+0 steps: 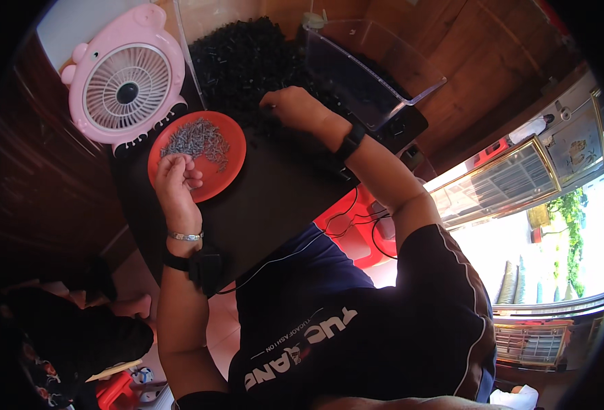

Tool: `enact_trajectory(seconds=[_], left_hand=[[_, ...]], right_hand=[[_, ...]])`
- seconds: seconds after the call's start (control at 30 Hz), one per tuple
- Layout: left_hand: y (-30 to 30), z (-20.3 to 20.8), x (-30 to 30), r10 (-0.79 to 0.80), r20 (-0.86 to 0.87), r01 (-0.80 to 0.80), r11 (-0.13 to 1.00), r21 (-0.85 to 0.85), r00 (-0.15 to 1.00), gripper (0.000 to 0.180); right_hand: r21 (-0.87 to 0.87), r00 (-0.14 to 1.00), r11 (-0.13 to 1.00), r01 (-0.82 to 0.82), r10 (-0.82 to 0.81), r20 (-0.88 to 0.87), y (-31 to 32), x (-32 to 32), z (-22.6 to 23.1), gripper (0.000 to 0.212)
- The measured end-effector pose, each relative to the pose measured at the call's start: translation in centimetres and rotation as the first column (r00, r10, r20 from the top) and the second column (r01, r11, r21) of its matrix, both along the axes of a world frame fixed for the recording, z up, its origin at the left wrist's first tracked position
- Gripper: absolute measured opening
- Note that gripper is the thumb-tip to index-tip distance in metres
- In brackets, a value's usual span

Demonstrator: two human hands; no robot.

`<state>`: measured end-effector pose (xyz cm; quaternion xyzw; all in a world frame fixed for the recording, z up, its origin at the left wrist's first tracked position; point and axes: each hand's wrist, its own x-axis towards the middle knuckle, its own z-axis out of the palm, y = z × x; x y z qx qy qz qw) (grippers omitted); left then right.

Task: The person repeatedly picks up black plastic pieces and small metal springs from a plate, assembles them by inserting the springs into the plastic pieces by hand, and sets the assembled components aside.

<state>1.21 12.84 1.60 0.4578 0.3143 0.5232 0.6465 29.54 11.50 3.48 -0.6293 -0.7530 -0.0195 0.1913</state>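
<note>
My left hand (177,179) is over the near-left rim of a red-orange plate (236,147), its fingers curled in toward the palm. Whatever they may hold is too small to tell. On the plate lies a heap of small grey metal screws (203,140), just beyond the fingertips. My right hand (298,109) reaches farther out, to the near edge of a large pile of small black plastic pieces (244,61). Its fingers are bent and closed at the pile, and I cannot see clearly what is between them.
A pink animal-shaped fan (128,89) stands left of the plate on the black table (261,184). Right of the pile is a clear plastic bin (411,96). Thin cables (343,215) hang by a red stool (357,239). Someone in dark clothing (90,348) is at lower left.
</note>
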Motion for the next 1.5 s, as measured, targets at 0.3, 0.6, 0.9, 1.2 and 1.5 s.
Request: enact_trajectory(seconds=[0.3, 0.6, 0.9, 1.2, 1.5], left_hand=[[0.0, 0.0, 0.1, -0.019, 0.009, 0.019, 1.000, -0.002, 1.000, 0.011], [0.0, 0.3, 0.1, -0.022, -0.005, 0.022, 1.000, -0.007, 1.000, 0.011], [-0.2, 0.3, 0.4, -0.186, -0.097, 0.192, 0.980, 0.057, 0.978, 0.022], [0.2, 1.1, -0.4, -0.257, -0.084, 0.258, 0.966, 0.002, 0.963, 0.018], [0.6, 1.0, -0.6, -0.150, 0.033, 0.148, 0.987, 0.056, 0.988, 0.014]], right_hand=[[-0.126, 0.950, 0.990, -0.064, 0.021, -0.311, 0.7, -2.1, 1.7, 0.029], [-0.196, 0.885, 0.976, -0.098, -0.005, -0.465, -0.4, -3.5, 3.4, 0.028], [-0.167, 0.521, 0.831, -0.530, 0.163, -0.838, -0.3, -8.6, 4.3, 0.016], [-0.183, 0.613, 0.817, -0.547, 0.242, -0.752, 0.9, -11.2, 5.0, 0.013], [0.019, 0.626, 0.907, -0.422, 0.306, -0.718, 0.5, -12.5, 4.2, 0.019]])
